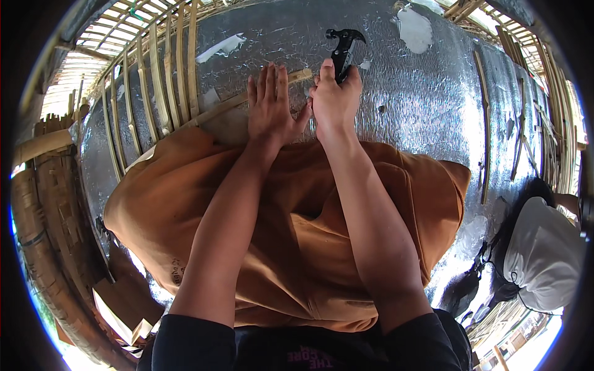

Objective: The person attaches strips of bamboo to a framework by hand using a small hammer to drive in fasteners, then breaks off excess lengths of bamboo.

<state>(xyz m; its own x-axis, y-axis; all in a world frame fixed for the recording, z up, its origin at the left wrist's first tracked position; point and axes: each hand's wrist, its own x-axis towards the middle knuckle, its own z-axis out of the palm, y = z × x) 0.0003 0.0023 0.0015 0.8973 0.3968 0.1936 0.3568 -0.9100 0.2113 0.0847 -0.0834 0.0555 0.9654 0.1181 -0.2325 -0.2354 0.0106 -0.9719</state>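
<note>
My left hand lies flat with its fingers stretched out, over a bamboo strip that slants across the silver foil sheet. In my right hand is a black claw hammer, its head up and pointing away from me. My right fist wraps the handle, hiding most of it. The two hands are close together, the right one near the strip's far end. Brown cloth covers my lap beneath both forearms.
Several upright bamboo slats stand at the left, beside a stack of bamboo. More thin sticks lie on the foil at the right. Torn pale patches mark the foil. A white cloth item with dark cords is at the right edge.
</note>
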